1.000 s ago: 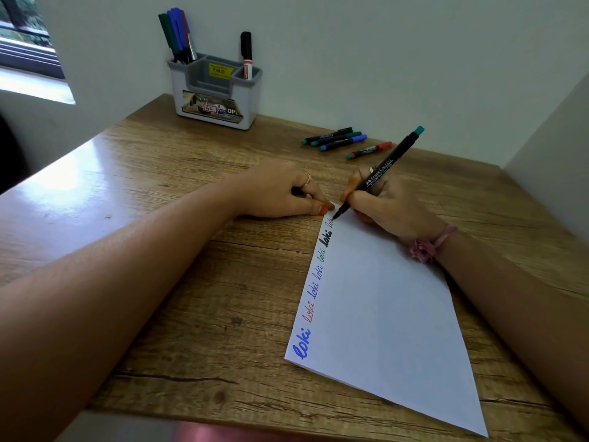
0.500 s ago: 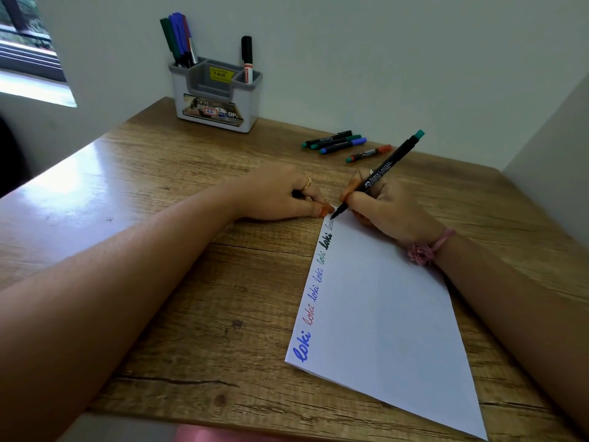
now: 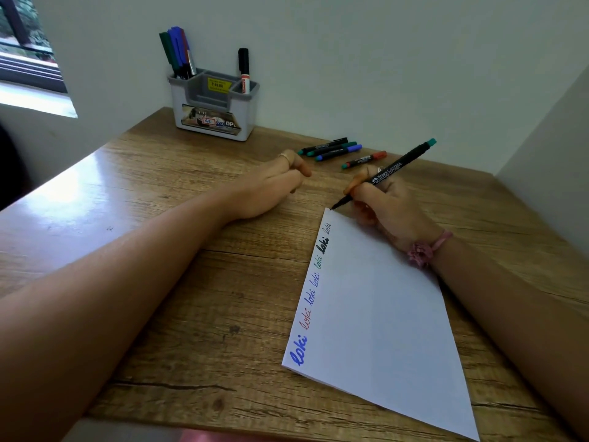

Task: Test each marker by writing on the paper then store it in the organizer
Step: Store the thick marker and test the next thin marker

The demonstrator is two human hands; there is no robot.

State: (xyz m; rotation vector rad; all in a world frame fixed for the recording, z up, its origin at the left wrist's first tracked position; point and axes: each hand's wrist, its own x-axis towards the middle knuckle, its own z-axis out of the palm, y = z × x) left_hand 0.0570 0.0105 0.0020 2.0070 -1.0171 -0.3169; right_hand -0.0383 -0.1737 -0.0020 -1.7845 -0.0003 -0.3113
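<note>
Head: right hand (image 3: 387, 205) grips marker (image 3: 387, 172)

A wooden counter (image 3: 178, 282) with a brown grain pattern fills most of the view; glare from the window brightens its left part, and a dark crack runs through the grain near its front edge. A plain pale wall (image 3: 366, 59) stands behind the counter, and a second pale wall (image 3: 554, 129) closes it in on the right. At the upper left a window (image 3: 22, 55) shows a dark frame with greenery outside, above a bright white sill (image 3: 35, 102)
</note>
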